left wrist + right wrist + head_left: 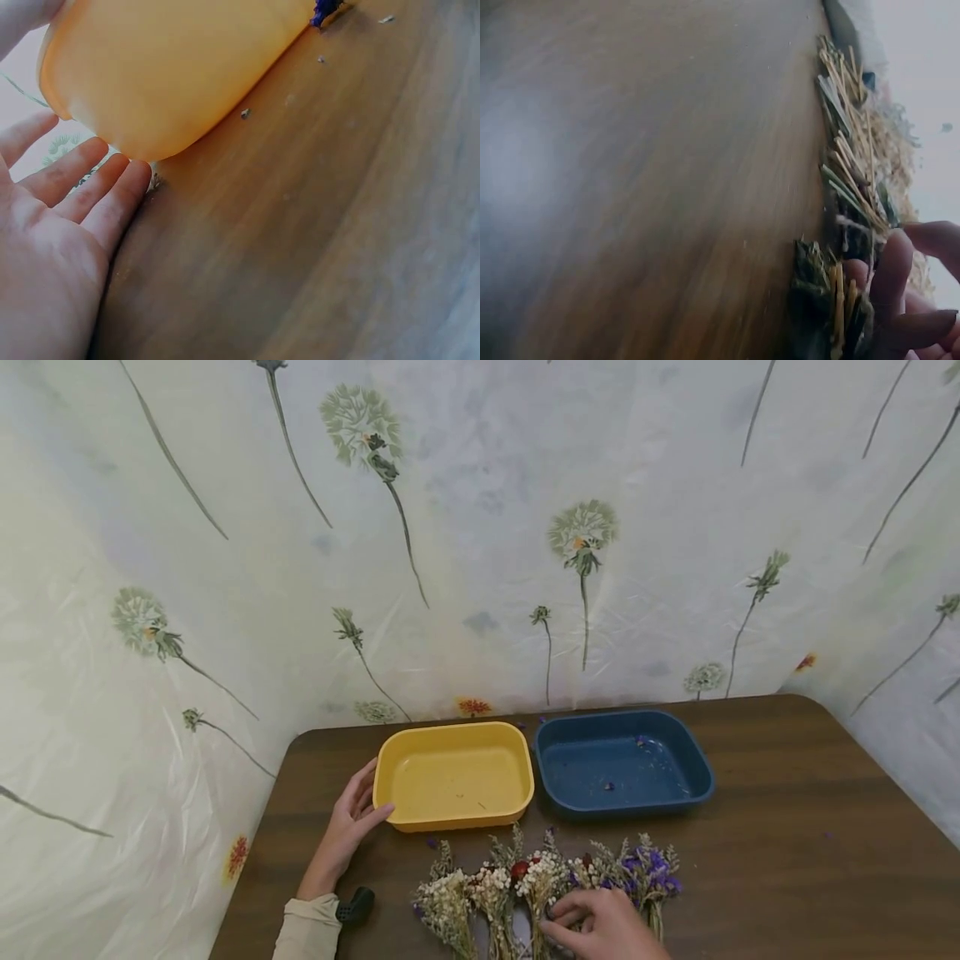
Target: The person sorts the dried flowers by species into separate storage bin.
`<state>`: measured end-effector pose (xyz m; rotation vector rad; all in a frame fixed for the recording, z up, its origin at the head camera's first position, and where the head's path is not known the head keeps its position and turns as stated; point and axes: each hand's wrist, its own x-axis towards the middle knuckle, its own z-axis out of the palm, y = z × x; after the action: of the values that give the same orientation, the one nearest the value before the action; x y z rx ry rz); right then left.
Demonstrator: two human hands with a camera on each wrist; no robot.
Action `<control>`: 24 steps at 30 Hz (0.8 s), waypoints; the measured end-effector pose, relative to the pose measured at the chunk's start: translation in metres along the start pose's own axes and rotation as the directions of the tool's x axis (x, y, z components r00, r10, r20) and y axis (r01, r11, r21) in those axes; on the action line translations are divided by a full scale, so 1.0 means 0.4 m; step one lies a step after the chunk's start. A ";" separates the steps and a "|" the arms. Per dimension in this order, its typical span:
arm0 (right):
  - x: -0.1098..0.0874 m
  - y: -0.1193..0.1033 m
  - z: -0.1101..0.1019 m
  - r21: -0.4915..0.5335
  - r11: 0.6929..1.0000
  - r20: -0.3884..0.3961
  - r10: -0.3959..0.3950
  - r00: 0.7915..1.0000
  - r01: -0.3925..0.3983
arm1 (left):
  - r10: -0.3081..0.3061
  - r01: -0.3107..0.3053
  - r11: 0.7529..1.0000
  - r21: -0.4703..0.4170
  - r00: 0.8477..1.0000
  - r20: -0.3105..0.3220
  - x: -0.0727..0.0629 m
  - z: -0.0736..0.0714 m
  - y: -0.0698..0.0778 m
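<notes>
My left hand (pixel 351 818) rests against the left end of a yellow tray (pixel 453 822), thumb at the rim and fingers along the outer side. In the left wrist view its extended fingers touch the tray's lower corner. Dried flower bunches lie in a row in front of the trays. My right hand (pixel 603 922) pinches the stems of a white-flowered bunch (pixel 543 877); in the right wrist view, the fingertips meet among the cut stems (pixel 855 180), partly hidden. Beside that hand lies a purple-flowered bunch (pixel 651 872).
A blue tray (pixel 626 806) with a few purple petals stands right of the yellow one. A dark strap-like object (pixel 356 906) is by my left wrist. The brown wooden table (pixel 810 827) meets a flower-printed sheet (pixel 480 568) at the back.
</notes>
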<state>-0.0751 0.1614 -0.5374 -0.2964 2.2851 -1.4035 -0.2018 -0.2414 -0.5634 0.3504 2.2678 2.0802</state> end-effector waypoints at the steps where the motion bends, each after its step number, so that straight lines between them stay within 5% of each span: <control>1: 0.002 0.000 0.001 0.005 1.000 0.009 0.011 1.000 -0.011 | -0.002 0.002 1.000 0.003 1.000 -0.001 0.000 -0.001 -0.001; 24: 0.003 -0.014 0.017 0.024 0.999 0.001 0.032 0.999 -0.032 | -0.007 0.008 1.000 0.009 1.000 -0.013 0.003 0.000 -0.004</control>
<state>-0.0733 0.1531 -0.5355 -0.2511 2.2609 -1.4136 -0.2034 -0.2411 -0.5648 0.3295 2.2824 2.0754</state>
